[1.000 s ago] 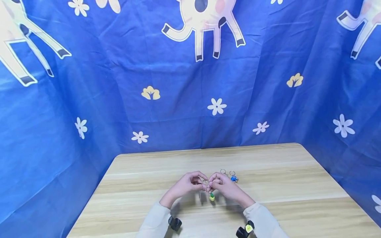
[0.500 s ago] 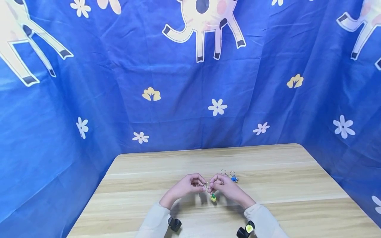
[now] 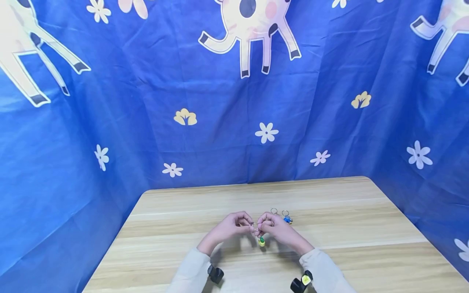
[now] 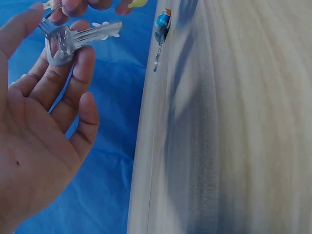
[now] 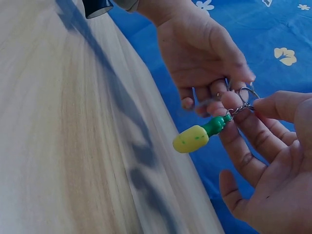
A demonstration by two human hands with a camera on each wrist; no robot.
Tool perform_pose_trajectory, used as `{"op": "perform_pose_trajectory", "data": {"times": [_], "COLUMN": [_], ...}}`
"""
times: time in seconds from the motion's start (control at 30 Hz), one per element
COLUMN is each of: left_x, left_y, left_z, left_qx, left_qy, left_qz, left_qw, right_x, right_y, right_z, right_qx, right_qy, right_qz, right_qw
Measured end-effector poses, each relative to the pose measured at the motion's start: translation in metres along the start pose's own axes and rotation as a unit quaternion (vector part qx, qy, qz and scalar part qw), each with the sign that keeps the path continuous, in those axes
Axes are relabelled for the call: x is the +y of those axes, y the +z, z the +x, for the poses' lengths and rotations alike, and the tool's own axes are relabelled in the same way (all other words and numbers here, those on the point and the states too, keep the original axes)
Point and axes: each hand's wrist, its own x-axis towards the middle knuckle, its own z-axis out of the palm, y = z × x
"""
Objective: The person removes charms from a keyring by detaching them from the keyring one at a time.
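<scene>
Both hands meet over the middle of the table. My left hand (image 3: pixel 232 227) has its thumb and fingertips at a split ring, and silver keys (image 4: pixel 62 45) lie against its fingers in the left wrist view. My right hand (image 3: pixel 277 230) pinches the same ring area of a keychain between thumb and fingers. From its short chain (image 5: pixel 238 110) hangs a yellow pineapple charm (image 5: pixel 191 139) with a green top, below the right fingertips. The metal ring (image 5: pixel 248 94) stands up between the two hands. In the right wrist view the keys are mostly hidden and blurred behind the fingers.
Behind the right hand, a blue figure keychain (image 3: pixel 287 220) lies on the wooden table (image 3: pixel 176 215), with its ring (image 3: pixel 285 213) and another ring (image 3: pixel 274 211) beside it. A blue printed curtain (image 3: pixel 220 158) stands along the table's back and sides.
A key that hung below the left hand has gone from the head view. The pineapple charm has swayed slightly; both hands stay in nearly the same place.
</scene>
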Motion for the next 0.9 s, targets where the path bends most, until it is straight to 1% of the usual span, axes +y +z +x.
{"op": "perform_pose_trajectory", "data": {"times": [0.1,0.2,0.27,0.4,0.53,0.6,0.67,0.9], "left_x": [-0.0005,-0.0011,-0.0013,-0.0019,-0.0022,-0.0022,-0.002,-0.0008], "left_y": [0.0017,0.003,0.0034,0.003,0.0021,0.0015,0.0009,-0.0006], "left_z": [-0.0009,-0.0025,-0.0037,-0.0047,-0.0037,-0.0028,-0.0019,-0.0006], "left_qx": [0.002,-0.006,-0.01,-0.018,-0.033,-0.035,-0.029,0.008], "left_qy": [0.013,0.021,0.02,0.018,0.016,0.015,0.018,0.018], "left_qz": [0.006,-0.007,-0.011,-0.004,-0.02,-0.025,-0.016,0.057], "left_qw": [0.9999,0.9997,0.9997,0.9997,0.9991,0.999,0.9993,0.9982], "right_x": [0.002,0.0055,0.007,0.0076,0.0056,0.004,0.0022,-0.0018], "right_y": [0.0018,0.0035,0.0041,0.003,-0.0002,-0.0014,-0.0018,-0.0003], "right_z": [-0.0004,-0.0007,-0.0008,-0.0007,-0.0008,-0.0009,-0.0011,-0.0023], "right_qx": [0.003,0.003,0.001,0.001,0.009,0.013,0.016,0.015], "right_qy": [0.001,-0.002,-0.004,-0.004,0.002,0.003,0.005,0.001], "right_qz": [-0.001,0.003,0.005,0.003,-0.003,-0.008,-0.01,-0.009], "right_qw": [1.0,1.0,1.0,1.0,1.0,1.0,1.0,1.0]}}
